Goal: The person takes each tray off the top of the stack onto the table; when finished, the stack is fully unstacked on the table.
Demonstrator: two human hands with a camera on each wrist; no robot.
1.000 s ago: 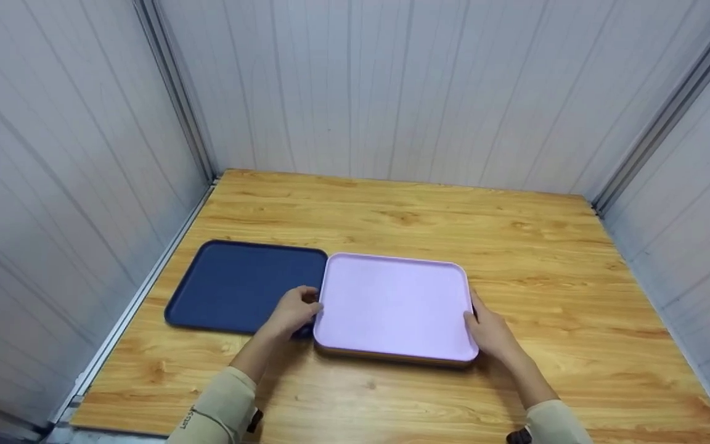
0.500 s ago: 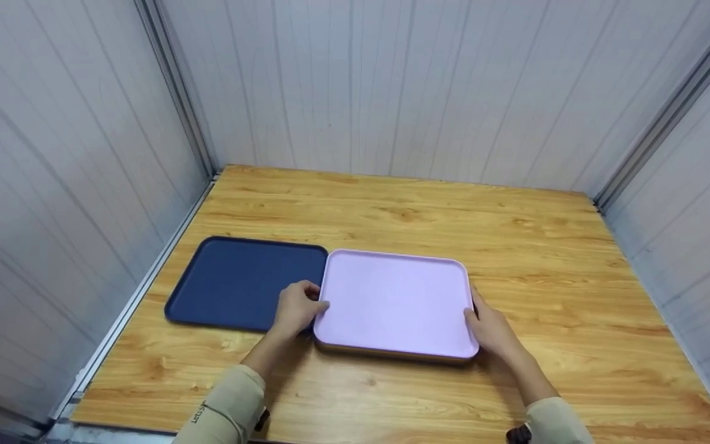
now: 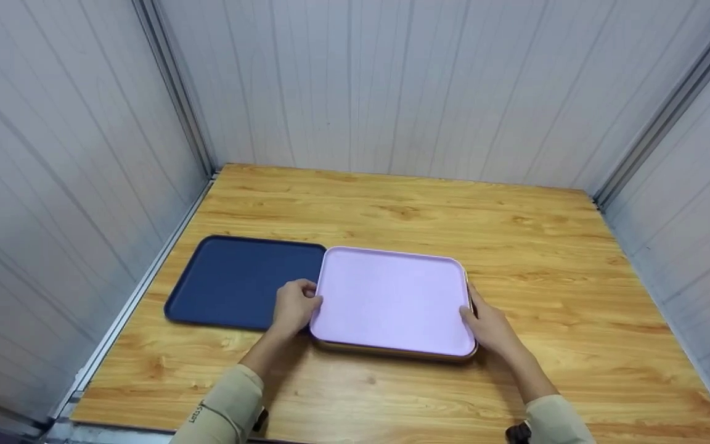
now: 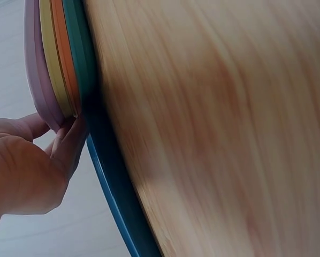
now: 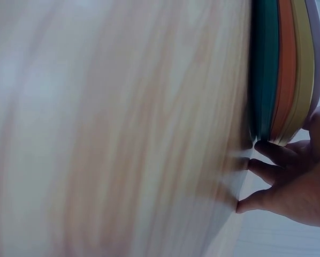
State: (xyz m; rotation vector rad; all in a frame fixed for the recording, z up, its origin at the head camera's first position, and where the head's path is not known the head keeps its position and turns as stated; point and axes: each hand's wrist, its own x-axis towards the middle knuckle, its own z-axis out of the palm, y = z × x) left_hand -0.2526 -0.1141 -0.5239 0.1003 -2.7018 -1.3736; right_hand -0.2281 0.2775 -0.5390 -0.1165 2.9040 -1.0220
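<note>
A purple tray (image 3: 392, 302) tops a stack at the middle of the table, sitting slightly left of the trays under it. Beneath it the left wrist view shows a yellow tray (image 4: 54, 59), an orange tray (image 4: 66, 59) and a green tray (image 4: 80, 53). My left hand (image 3: 294, 306) pinches the purple tray's left rim, thumb on top and fingers below. At the right end, my right hand (image 3: 493, 327) lays its thumb on the purple rim. Its other fingers are spread and fairly straight; some touch the stack's side and the table.
A navy tray (image 3: 244, 280) lies flat on the wooden table (image 3: 404, 209), directly left of the stack, partly behind my left hand. White panel walls (image 3: 392, 86) enclose the table at the back and both sides.
The purple tray has slid a little left over the stack, baring the yellow edge at its right. My left thumb has come onto its rim; my right hand has hardly moved.
</note>
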